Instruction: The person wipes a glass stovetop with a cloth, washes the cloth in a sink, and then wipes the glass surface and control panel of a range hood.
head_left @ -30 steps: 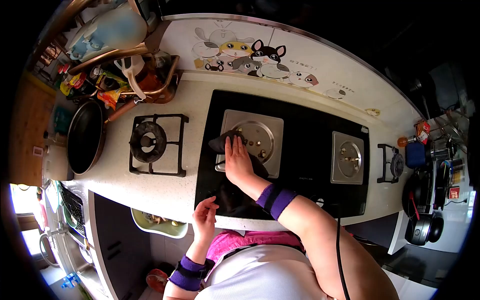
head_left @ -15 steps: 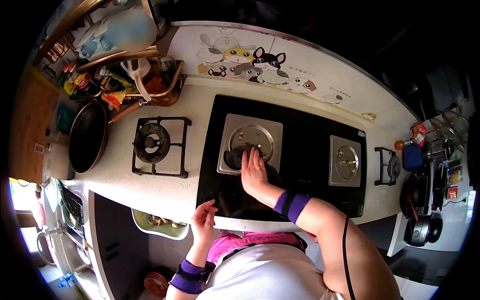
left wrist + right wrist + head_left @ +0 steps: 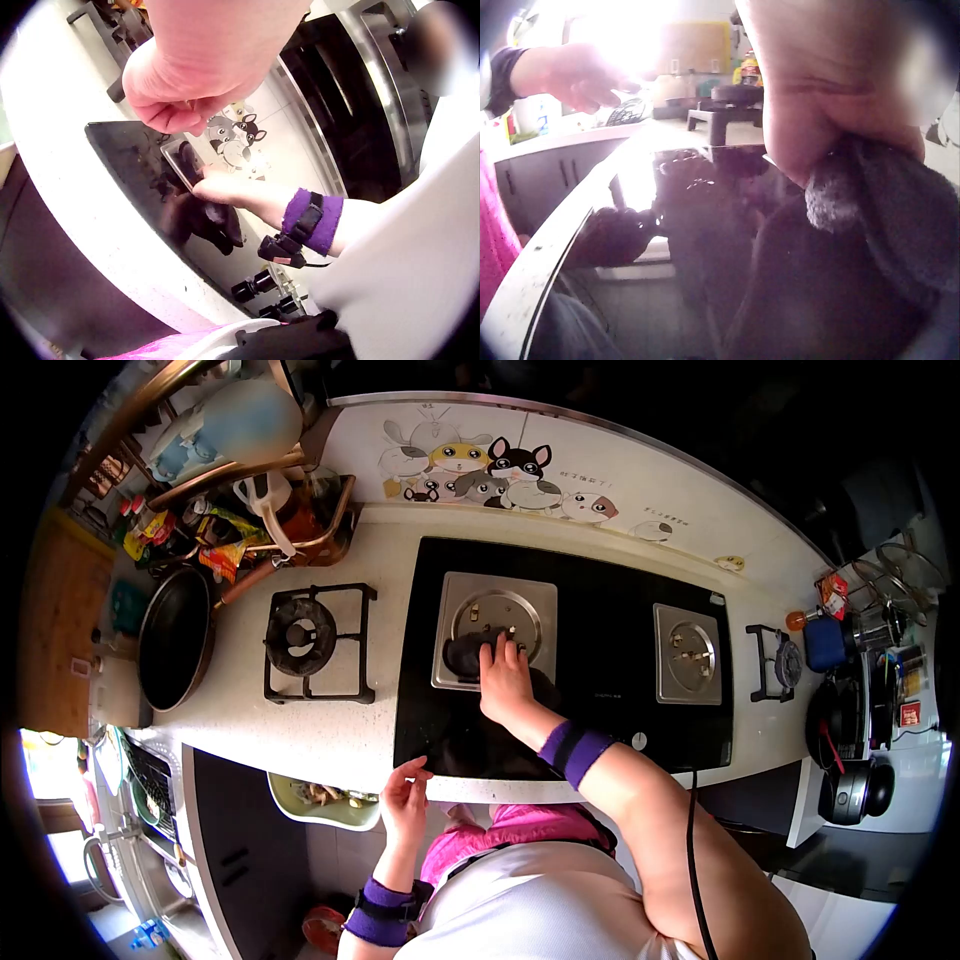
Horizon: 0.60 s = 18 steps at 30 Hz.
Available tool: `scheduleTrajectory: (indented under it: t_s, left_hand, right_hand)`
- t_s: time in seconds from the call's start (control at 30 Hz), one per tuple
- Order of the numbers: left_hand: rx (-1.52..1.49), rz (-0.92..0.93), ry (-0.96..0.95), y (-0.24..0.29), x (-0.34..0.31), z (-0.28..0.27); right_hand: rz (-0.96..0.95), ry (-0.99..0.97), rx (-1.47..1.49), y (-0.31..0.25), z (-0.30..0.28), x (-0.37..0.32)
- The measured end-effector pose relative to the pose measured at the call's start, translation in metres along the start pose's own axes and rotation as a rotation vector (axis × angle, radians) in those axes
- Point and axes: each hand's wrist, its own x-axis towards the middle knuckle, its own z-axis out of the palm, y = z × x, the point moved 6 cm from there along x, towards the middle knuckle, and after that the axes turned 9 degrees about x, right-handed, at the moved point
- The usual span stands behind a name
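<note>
My right hand holds a dark grey cloth against the left steel burner plate of a black glass hob. Its fingers are bent over the cloth, and small burner fittings show on the plate beyond them. In the right wrist view, thick folds of the cloth bulge out beneath the palm. Near the hob's front left corner, my left hand hovers with loosely curled fingers and nothing in it. The left wrist view shows that hand large at the top.
A black pan support with a burner ring sits on the counter left of the hob, beside a frying pan. Another pan support stands to the right, near the second burner plate. Below the counter edge is a pale green bin.
My right hand has carried the cloth from the plate's left edge rightward and toward the front, and its fingers have bent from straight. The left hand has stayed about where it was.
</note>
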Motion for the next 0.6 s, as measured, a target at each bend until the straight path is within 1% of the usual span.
scheduleTrajectory:
  t_s: [0.03,0.07,0.17,0.2,0.23,0.33,0.37,0.4,0.47,0.5,0.57,0.6]
  left_hand:
    - [0.004,0.000,-0.001,-0.001,-0.001,-0.001]
    - [0.006,-0.001,-0.002,-0.002,-0.003,-0.001]
    - [-0.021,0.004,-0.013,0.004,-0.005,0.000]
    - [-0.018,0.006,-0.008,0.006,-0.006,-0.001]
    - [-0.015,0.008,-0.004,0.007,-0.007,-0.003]
    - [-0.007,0.045,0.016,0.015,-0.008,-0.013]
    - [-0.005,0.058,0.025,0.015,-0.008,-0.017]
    - [-0.020,0.066,0.044,0.011,-0.007,-0.020]
    - [-0.032,0.046,0.050,0.008,-0.008,-0.027]
    - [-0.039,0.035,0.055,0.006,-0.008,-0.029]
    - [-0.035,0.021,0.067,0.002,-0.008,-0.031]
    - [-0.032,0.012,0.072,0.000,-0.007,-0.031]
  right_hand:
    - [-0.038,-0.015,-0.024,0.001,0.004,-0.008]
    - [-0.060,0.067,-0.090,0.001,0.007,-0.019]
    - [-0.104,0.135,-0.041,0.016,0.018,-0.028]
    - [-0.126,0.095,-0.023,0.021,0.011,-0.028]
    - [-0.188,0.152,-0.061,0.025,0.006,-0.032]
    - [-0.323,0.152,-0.006,0.044,-0.004,-0.044]
    - [-0.393,0.246,-0.003,0.053,-0.009,-0.047]
    - [-0.456,0.233,0.007,0.062,-0.016,-0.048]
    - [-0.544,0.184,0.078,0.084,-0.030,-0.041]
    - [-0.570,0.197,0.015,0.095,-0.034,-0.035]
    - [-0.618,0.273,0.068,0.118,-0.040,-0.014]
    - [-0.620,0.246,0.123,0.120,-0.044,-0.005]
